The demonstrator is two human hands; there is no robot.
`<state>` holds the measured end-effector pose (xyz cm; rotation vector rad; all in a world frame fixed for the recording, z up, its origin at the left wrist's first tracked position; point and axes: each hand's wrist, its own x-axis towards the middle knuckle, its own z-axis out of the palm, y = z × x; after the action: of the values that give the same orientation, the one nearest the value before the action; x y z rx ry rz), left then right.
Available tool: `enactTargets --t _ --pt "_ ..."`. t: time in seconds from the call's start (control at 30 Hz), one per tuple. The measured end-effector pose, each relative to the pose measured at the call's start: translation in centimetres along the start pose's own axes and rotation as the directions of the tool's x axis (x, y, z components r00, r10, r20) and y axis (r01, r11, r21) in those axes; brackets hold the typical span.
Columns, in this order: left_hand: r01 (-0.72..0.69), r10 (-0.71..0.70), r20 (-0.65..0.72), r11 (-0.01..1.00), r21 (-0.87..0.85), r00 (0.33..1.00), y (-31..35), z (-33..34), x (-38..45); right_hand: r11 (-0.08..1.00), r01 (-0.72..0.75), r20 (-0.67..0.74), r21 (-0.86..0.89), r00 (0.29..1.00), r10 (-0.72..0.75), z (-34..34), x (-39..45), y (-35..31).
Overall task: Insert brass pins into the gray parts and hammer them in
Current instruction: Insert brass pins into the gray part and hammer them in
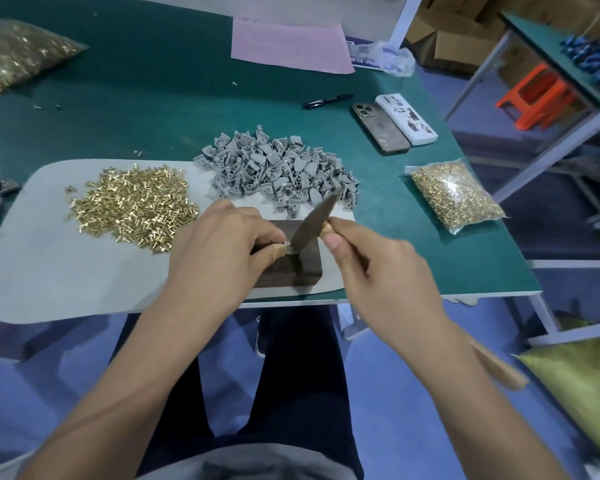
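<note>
Left hand pinches a small gray part down on the dark block, thumb and fingertips curled tight around it; tape or a bandage on one fingertip. Right hand is closed around the hammer, fingers wrapped on the wooden handle close up under the head. The head is motion-blurred, its lower end right at the part. Whether a pin is seated in the part can't be told, too small and blurred.

Risks, as I judge them: left fingertips sit touching the strike point, so an off-line blow lands on a finger. The part is tiny and irregular, so a glancing hit could flip it out of the pinch or bend the pin sideways. The choked-up grip gives control but little force, so the pin may stay proud.

Materials: loose brass pins in a heap, shiny, short, headed, likely to roll. Pile of gray parts beside it, matte plastic-looking, wedge shapes with round sockets. Both heaps lie on a pale gray mat with rounded corners, over a green table. Block looks like dense dark wood or rubber, rectangular, worn top. Clear bag of pins to the right, two phones and a pen farther back, pink sheet at the far edge
</note>
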<state>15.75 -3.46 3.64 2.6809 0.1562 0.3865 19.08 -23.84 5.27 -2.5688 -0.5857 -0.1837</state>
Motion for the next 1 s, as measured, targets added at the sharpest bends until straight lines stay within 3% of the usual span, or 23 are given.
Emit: enactTargets --t 0.13,0.27,0.4,0.53,0.6,0.67,0.8,0.93,1.0 --pt "0.010 -0.009 0.009 1.000 -0.006 1.000 0.1 -0.1 0.0 0.983 -0.025 -0.159 0.181 0.986 0.054 -0.3 0.1 0.1" --pt "0.012 -0.012 0.019 1.000 0.016 1.000 0.1 -0.2 0.1 1.000 0.012 -0.004 0.007 1.000 -0.012 0.3 -0.3 -0.3" --pt "0.014 -0.014 0.021 1.000 0.008 1.000 0.1 -0.3 0.2 0.991 -0.038 -0.136 0.126 0.989 0.055 0.0 0.1 -0.2" --pt "0.018 -0.019 0.024 1.000 0.025 1.000 0.1 -0.3 0.1 0.998 0.000 0.050 -0.062 0.999 0.003 -0.3 0.2 -0.6" --pt "0.022 -0.023 0.031 0.999 0.029 0.999 0.1 -0.4 0.2 0.997 0.007 -0.039 -0.080 0.999 -0.010 -0.7 0.7 -0.5" --pt "0.020 -0.021 0.035 0.999 0.029 0.999 0.1 -0.3 0.3 0.998 -0.034 -0.105 0.061 0.994 0.041 -0.8 0.5 -0.6" --pt "0.027 -0.027 0.018 1.000 0.006 0.999 -0.1 -0.1 0.1 0.997 -0.003 0.073 -0.077 0.997 0.008 -0.5 0.1 -0.9" --pt "0.024 -0.024 0.026 1.000 -0.007 0.999 -0.2 -0.2 0.0 0.992 -0.118 -0.071 -0.040 0.991 0.115 -0.2 0.4 0.5" --pt "0.027 -0.026 0.021 0.999 -0.018 0.999 -0.3 0.0 -0.1 0.979 -0.196 -0.078 -0.064 0.979 0.191 0.7 0.4 1.2"
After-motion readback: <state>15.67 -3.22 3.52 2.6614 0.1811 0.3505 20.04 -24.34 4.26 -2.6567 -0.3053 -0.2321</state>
